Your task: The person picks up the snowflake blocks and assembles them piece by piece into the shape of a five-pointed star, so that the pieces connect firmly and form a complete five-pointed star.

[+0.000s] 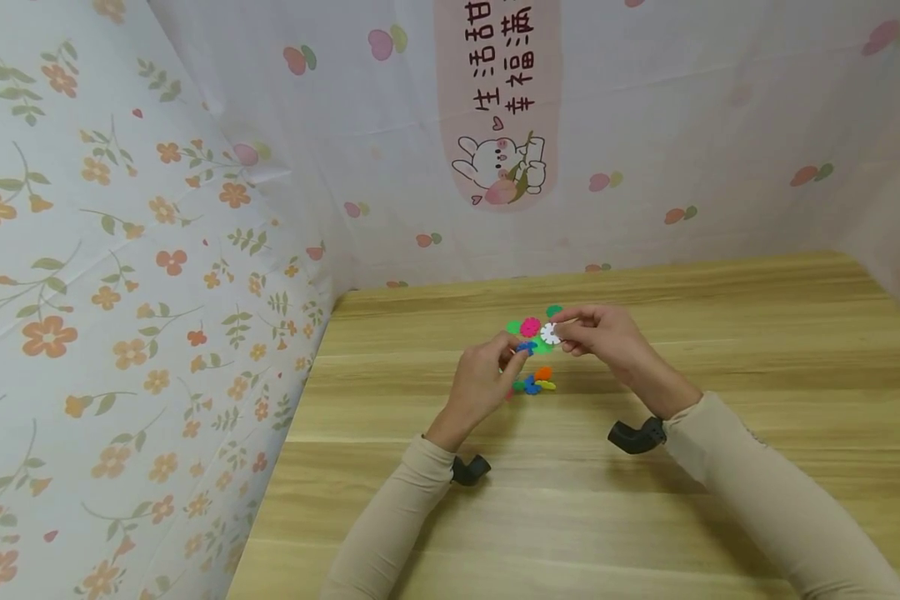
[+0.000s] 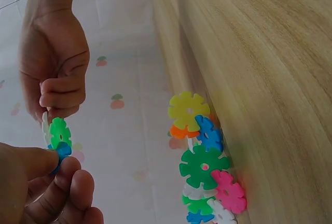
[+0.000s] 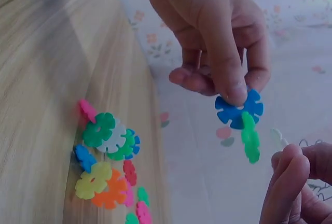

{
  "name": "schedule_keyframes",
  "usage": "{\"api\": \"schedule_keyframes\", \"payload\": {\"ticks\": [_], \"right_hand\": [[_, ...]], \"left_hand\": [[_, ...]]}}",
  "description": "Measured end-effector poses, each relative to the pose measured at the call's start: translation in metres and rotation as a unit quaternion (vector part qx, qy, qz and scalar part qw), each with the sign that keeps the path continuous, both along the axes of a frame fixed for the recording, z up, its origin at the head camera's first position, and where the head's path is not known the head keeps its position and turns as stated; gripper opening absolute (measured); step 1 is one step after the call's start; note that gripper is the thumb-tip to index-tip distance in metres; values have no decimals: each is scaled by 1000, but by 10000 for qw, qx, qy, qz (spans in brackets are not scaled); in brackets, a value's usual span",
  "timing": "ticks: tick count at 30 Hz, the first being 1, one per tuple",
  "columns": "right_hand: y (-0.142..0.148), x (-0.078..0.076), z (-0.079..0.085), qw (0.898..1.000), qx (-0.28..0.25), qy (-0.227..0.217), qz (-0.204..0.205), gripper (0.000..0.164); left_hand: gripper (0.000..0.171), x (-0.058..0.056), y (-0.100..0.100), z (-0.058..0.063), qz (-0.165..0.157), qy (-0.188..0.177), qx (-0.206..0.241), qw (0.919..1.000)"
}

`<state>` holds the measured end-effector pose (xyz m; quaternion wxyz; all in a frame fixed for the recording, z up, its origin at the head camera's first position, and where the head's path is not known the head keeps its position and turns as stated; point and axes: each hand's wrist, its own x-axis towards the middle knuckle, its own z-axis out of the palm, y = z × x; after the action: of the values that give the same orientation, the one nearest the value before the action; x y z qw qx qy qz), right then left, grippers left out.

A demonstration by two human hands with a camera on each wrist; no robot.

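My left hand [image 1: 483, 375] pinches a blue notched plastic disc [image 3: 226, 112] between thumb and finger. Slotted crosswise into that disc is a bright green disc [image 3: 250, 140], which sticks out toward the other hand. My right hand [image 1: 607, 337] holds a white notched disc [image 1: 549, 334] by its edge. A small gap separates the white disc from the green one in the right wrist view. Below the hands lies a joined cluster of discs, with a yellow disc [image 2: 188, 112], a dark green disc [image 2: 201, 167] and a pink disc [image 2: 229, 193] among them.
Behind the hands, more loose discs lie on the wooden table [image 1: 720, 350], among them a pink disc [image 1: 530, 327] and a dark green disc [image 1: 554, 311]. Patterned cloth [image 1: 307, 167] hangs along the table's back and left. Black curved pieces [image 1: 633, 436] sit at both wrists.
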<state>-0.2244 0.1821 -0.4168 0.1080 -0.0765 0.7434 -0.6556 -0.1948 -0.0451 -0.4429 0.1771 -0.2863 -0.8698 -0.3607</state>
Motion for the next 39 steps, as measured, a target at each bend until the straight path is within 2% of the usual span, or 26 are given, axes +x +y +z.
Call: {"api": "schedule_keyframes", "payload": {"ticks": [7,18,24,29,34,39], "right_hand": [[-8,5,6,9997,233,59,62,31],[-13,7,3,9991,342,223,-86,26],[-18,10,4,9994,246,224,-101,27],[-19,12,6,9995,174,250,-80,28],[-17,13,6,9995,11,315,-48,27],[-18,9,4,9994,-165,263,-173,28]], "left_hand": [[13,1,2,1,31,144,-311,9994],[10,3,3,2,65,385,-368,9986],[11,3,2,2,133,603,-396,9973],[10,2,2,2,33,719,-320,9969],[9,-2,4,2,-88,734,-187,9971],[7,-7,6,2,-57,825,-129,9965]]}}
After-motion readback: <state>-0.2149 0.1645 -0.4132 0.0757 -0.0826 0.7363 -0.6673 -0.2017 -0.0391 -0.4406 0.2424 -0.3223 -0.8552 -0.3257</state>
